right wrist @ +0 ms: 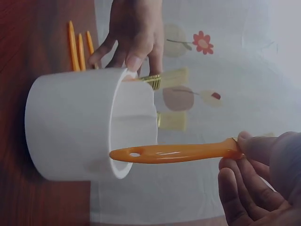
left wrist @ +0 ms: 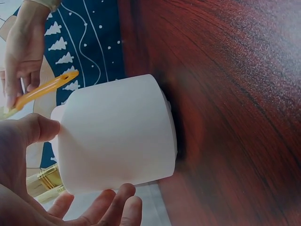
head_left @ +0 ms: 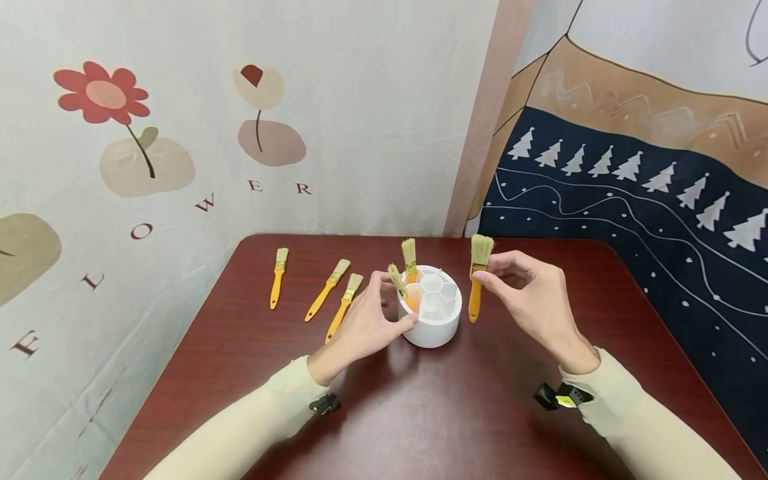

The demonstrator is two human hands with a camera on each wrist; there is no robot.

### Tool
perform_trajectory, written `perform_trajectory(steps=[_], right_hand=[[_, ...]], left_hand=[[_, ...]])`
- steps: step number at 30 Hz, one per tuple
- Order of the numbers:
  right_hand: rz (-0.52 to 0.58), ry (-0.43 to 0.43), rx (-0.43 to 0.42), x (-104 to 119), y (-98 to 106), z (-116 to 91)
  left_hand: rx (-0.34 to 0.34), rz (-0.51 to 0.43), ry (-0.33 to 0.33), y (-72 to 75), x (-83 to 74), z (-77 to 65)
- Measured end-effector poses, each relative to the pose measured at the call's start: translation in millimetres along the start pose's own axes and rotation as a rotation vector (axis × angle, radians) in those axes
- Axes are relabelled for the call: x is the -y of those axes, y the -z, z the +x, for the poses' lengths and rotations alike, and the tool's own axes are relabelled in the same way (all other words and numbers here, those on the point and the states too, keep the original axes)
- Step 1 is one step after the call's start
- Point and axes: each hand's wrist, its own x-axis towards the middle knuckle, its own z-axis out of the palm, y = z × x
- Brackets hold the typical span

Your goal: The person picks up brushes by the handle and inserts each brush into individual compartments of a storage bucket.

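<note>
A round white pot (head_left: 431, 335) with inner compartments stands on the table. My left hand (head_left: 367, 321) grips it from the left, thumb at the near rim and fingertips along the side of the pot (left wrist: 117, 136) in the left wrist view. Two paintbrushes stand in its left part, bristles up: a rear brush (head_left: 409, 252) and a front brush (head_left: 396, 280) leaning left. To the pot's right, my right hand (head_left: 537, 303) pinches another paintbrush (head_left: 475, 297) near its metal band. Its bristles point up, and the orange handle (right wrist: 178, 153) hangs down beside the rim.
Three more paintbrushes lie on the dark red table (head_left: 480, 413), left of the pot: a far-left brush (head_left: 279, 279), a middle brush (head_left: 327, 291) and one brush (head_left: 345, 305) partly behind my left hand. Printed curtains (head_left: 384, 133) hang behind the table's back edge.
</note>
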Motion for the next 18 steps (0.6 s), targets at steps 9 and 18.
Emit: perform_trajectory(steps=[9, 18], right_hand=[[0.125, 0.118, -0.005, 11, -10, -6], [0.152, 0.175, -0.006, 14, -20, -9]], left_hand=[[0.003, 0.003, -0.002, 0.2, 0.6, -0.7], [0.011, -0.013, -0.004, 0.6, 0.3, -0.8]])
